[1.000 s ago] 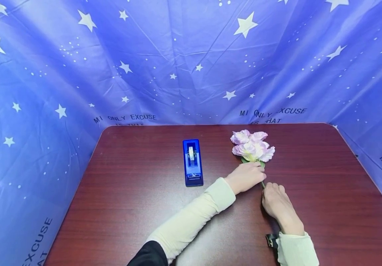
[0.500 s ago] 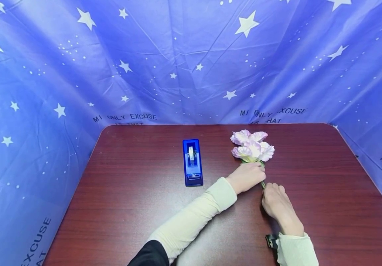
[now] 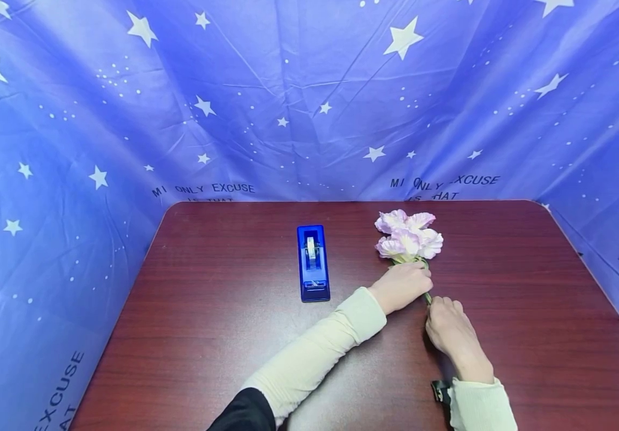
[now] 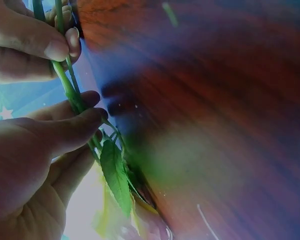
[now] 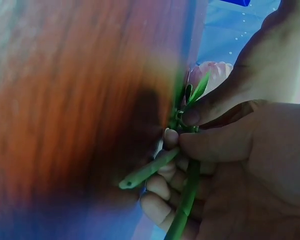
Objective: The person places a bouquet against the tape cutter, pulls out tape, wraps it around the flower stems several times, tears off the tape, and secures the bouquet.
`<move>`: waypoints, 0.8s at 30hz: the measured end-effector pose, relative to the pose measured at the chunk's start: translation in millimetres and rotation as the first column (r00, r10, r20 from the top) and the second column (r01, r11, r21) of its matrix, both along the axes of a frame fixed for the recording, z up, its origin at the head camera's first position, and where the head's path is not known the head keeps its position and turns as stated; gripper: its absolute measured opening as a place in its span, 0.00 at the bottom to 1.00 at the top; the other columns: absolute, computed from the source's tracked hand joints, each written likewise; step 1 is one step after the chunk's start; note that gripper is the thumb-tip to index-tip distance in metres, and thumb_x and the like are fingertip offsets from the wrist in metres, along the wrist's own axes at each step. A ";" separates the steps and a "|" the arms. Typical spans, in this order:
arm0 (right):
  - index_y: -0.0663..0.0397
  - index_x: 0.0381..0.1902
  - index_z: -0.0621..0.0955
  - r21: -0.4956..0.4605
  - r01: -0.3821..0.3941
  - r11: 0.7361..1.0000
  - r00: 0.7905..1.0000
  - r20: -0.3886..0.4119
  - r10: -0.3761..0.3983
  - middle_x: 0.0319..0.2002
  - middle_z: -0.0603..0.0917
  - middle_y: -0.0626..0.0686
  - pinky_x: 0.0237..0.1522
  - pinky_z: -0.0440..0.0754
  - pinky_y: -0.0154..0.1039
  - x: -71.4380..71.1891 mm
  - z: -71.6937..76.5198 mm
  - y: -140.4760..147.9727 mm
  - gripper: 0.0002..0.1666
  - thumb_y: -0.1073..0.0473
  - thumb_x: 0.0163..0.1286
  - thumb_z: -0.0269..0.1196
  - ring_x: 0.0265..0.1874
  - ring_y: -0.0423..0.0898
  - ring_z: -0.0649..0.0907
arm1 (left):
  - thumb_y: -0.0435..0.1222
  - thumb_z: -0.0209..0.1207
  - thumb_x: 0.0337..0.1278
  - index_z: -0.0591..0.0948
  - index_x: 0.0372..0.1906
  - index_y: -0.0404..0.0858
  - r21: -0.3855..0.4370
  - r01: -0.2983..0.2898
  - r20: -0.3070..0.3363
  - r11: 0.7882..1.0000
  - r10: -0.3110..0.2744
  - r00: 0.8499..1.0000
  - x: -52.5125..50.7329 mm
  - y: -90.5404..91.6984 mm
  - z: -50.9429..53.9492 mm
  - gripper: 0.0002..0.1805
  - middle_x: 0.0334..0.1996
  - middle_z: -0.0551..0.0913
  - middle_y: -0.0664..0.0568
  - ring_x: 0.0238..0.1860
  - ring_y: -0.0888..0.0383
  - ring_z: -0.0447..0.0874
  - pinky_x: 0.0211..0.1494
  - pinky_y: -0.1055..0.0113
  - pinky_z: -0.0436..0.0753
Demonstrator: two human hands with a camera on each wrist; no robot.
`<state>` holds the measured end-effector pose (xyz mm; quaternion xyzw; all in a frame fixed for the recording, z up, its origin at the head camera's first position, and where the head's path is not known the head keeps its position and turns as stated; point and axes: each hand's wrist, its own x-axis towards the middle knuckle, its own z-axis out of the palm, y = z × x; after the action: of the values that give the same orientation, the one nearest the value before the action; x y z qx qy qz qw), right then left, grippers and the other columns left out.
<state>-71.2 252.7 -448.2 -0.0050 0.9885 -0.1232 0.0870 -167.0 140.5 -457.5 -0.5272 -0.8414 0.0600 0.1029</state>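
The flowers [image 3: 409,236] are over the right side of the table [image 3: 207,257]. The left hand [image 3: 402,284] pinches their stems [image 4: 66,82] just below them; the right hand [image 3: 449,326] grips lower down, fingers curled. Bringing the stems together looks done; neither hand has let go yet. The dispenser [image 3: 313,276] stands apart, untouched.

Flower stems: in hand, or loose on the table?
In hand: wrist views show the left hand pinching the flower stems by a leaf, the right hand holding them farther from the blooms.
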 end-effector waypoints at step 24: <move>0.75 0.39 0.74 0.019 0.053 0.998 0.991 0.124 -0.055 0.39 0.77 0.70 0.47 0.74 0.63 -6.3 2.3 -0.9 0.13 0.68 0.68 0.45 0.44 0.68 0.75 | 0.39 0.50 0.69 0.85 0.43 0.59 -0.073 -0.001 -0.084 0.997 -0.006 0.996 3.3 1.8 1.4 0.14 0.43 0.85 0.68 0.48 0.65 0.78 0.52 0.75 0.75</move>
<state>-77.5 251.8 -445.9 0.0302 0.9819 -0.1177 0.1450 -163.8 142.2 -456.1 -0.5286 -0.8329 0.1126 0.1193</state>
